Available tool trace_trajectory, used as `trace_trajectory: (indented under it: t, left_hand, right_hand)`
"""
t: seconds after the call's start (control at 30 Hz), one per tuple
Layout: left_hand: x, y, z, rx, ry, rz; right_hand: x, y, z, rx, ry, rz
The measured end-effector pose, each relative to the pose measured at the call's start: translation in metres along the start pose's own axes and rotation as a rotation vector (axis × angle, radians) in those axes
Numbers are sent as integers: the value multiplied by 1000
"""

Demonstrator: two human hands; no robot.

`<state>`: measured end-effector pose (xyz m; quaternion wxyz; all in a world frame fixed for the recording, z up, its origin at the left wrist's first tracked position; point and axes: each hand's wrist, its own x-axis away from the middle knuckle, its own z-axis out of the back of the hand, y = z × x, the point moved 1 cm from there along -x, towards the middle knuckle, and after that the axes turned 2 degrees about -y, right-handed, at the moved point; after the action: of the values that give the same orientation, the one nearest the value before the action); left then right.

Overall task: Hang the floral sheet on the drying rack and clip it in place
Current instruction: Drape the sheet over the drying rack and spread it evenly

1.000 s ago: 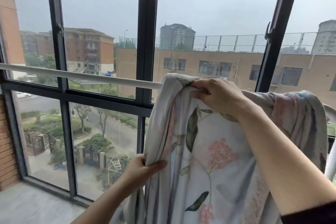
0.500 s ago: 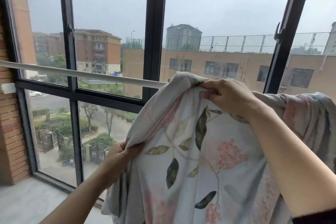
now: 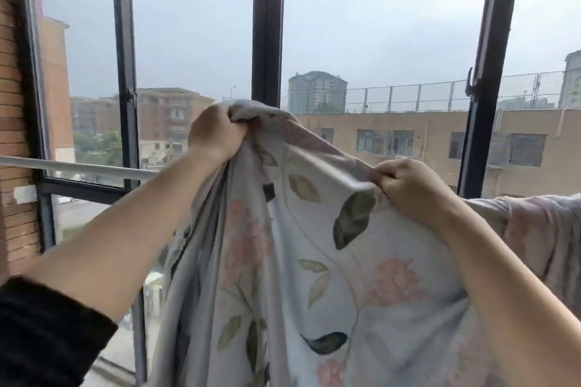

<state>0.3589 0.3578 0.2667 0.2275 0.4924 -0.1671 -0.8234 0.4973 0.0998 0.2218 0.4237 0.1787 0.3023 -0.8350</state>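
The floral sheet (image 3: 314, 261), pale with pink flowers and green leaves, hangs in front of me and drapes over the white rack rail (image 3: 78, 166) toward the right. My left hand (image 3: 217, 135) grips a bunched edge of the sheet, raised above the rail near the centre window post. Lower and to the right, my right hand (image 3: 408, 188) pinches the sheet's top edge at about rail height. The rail behind the sheet is hidden. No clips are in view.
Dark window frames (image 3: 267, 25) stand just behind the rail, with a handle (image 3: 470, 86) on the right post. A brick wall (image 3: 12, 135) closes the left side. A bare stretch of rail runs from the wall to my left forearm.
My left hand has risen from low at the sheet's left edge to above the rail, lifting that edge. The right hand has kept its grip and sits lower in view.
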Motion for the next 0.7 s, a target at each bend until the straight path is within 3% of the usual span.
trace_trajectory:
  t: [0.07, 0.13, 0.3, 0.4, 0.53, 0.7]
  left_hand:
    - [2, -6, -27, -225, -191, 24]
    - [9, -12, -38, -361, -273, 56]
    - [4, -16, -28, -364, -391, 58]
    - [5, -20, -26, -393, -393, 63]
    - [4, -19, -29, -393, -368, 67]
    - [4, -23, -33, -381, -322, 50]
  right_hand:
    - [-6, 7, 1, 77, 19, -94]
    - [-7, 11, 1, 161, 13, -151]
    - [-4, 0, 1, 48, 1, -89]
    - [0, -21, -12, 21, 84, 73]
    - [1, -59, -37, 71, 3, 230]
    - [-9, -77, -68, 382, -47, 297]
